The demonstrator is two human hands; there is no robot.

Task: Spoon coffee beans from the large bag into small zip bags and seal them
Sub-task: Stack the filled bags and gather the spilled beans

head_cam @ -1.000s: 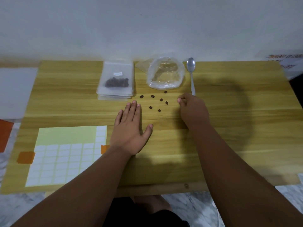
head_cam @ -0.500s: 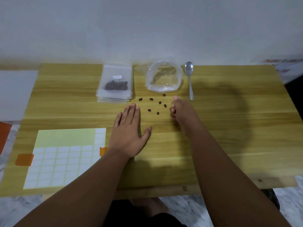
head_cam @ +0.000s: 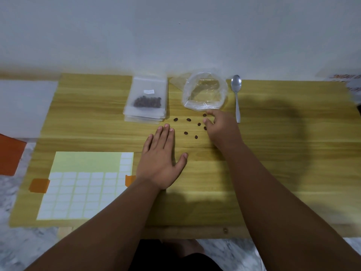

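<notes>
The left hand [head_cam: 160,163] lies flat and open on the yellow wooden tabletop [head_cam: 273,153]. The right hand [head_cam: 220,132] curls over little brown loose beans [head_cam: 188,119] by the clear plastic bag [head_cam: 205,94], maybe to gather them. I cannot tell its grip.

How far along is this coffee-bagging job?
Done: the top small zip bag on the stack holds beans; its seal is too blurry to judge. In hand: the right hand reaches among loose beans on the table, the left hand lies flat. Left: gather those strays; the large bag looks nearly empty and the spoon lies idle.
</notes>
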